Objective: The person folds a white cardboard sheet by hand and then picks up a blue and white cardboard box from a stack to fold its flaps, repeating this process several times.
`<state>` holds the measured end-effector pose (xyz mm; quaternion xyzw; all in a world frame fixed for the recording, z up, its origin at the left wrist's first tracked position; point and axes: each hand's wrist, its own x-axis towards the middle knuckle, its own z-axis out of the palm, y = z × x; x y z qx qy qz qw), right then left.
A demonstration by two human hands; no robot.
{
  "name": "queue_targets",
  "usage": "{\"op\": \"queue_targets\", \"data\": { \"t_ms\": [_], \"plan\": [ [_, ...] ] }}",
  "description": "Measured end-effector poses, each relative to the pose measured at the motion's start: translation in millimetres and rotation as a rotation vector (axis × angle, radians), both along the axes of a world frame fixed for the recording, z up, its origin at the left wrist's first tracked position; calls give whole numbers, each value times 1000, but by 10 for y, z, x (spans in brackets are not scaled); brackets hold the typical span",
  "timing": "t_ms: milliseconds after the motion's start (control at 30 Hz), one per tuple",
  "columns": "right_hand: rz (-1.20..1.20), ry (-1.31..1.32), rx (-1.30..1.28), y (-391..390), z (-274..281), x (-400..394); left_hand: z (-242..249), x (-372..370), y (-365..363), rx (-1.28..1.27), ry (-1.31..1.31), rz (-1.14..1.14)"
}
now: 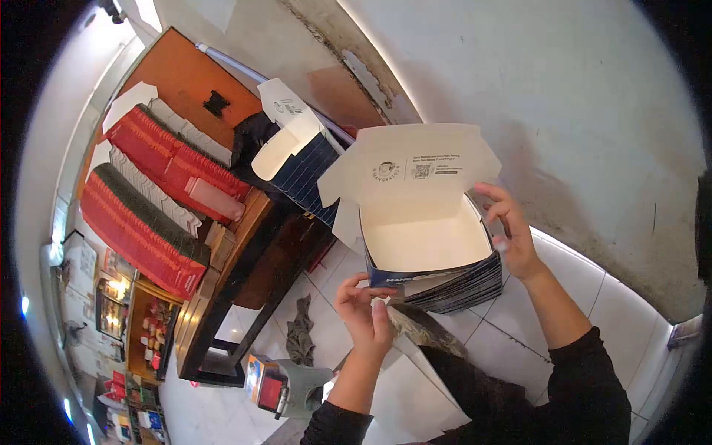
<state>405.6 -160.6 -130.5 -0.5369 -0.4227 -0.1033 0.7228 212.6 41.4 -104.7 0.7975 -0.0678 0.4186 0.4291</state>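
I hold an open cardboard box point(426, 241), white inside and dark blue with stripes outside, its lid flap raised and printed with a logo and a QR code. My left hand point(363, 308) pinches the box's near front edge. My right hand point(512, 233) grips its right side wall. The box is empty inside and hangs in the air in front of me, above the tiled floor.
A second open blue box point(297, 159) stands on a dark wooden table point(237, 267). Stacks of flat red box blanks point(152, 200) lean at the left. A grey rag point(300, 334) lies on the white tiled floor. A tape dispenser point(278, 386) sits near my left arm.
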Motion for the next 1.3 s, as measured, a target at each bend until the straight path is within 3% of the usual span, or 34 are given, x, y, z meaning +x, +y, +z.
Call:
{"op": "queue_targets", "data": {
  "t_ms": [67, 100, 133, 167, 267, 300, 367, 467, 533, 600, 633, 667, 767, 800, 867, 1000, 1067, 1167, 1300],
  "plan": [
    [-52, -70, -77, -84, 206, -144, 76, 26, -100, -236, -126, -61],
    [-89, -232, -250, -115, 283, -205, 61, 13, -71, -233, -117, -59],
    [-124, -396, -425, -123, 333, -247, 34, -4, -29, -162, 2, -3],
    [-118, -412, -417, -108, 353, -276, 19, -24, -5, -93, 122, 54],
    [-210, -430, -437, -138, 469, -350, 60, -46, -5, -24, 94, 126],
    [-197, -427, -436, -154, 488, -339, 107, -66, -23, -26, 100, 138],
    [-87, -486, -499, -194, 505, -263, 207, -110, -61, 414, 138, 360],
    [40, -389, -621, -265, 487, -208, 226, -146, 20, 453, 168, 286],
    [-32, -392, -483, -272, 433, -206, 336, -183, 59, 407, 242, 260],
    [-94, -388, -344, -181, 415, -216, 513, -183, 91, 640, 379, 123],
    [-181, -244, -199, -92, 401, -211, 682, -153, 44, 839, 320, 184],
    [-265, -98, -55, -8, 377, -211, 692, -118, 90, 839, 324, 196],
    [-166, -33, -95, 23, 307, -216, 385, -36, 327, 330, 400, -79],
    [-169, -37, -91, 34, 318, -216, 382, 31, 245, 327, 397, -73],
    [-159, -47, -86, 38, 304, -202, 449, 234, 89, -231, 312, 99],
    [-236, -133, -135, 4, 260, -196, 405, 393, 198, -15, 452, 70],
    [-238, -133, -131, -15, 234, -193, 412, 468, 182, -298, 536, 100],
    [-243, -130, -127, 6, 178, -203, 433, 562, 122, -518, 550, 229],
    [-214, -119, -95, -10, 155, -191, 317, 567, 140, -455, 421, 246]
  ]
}}
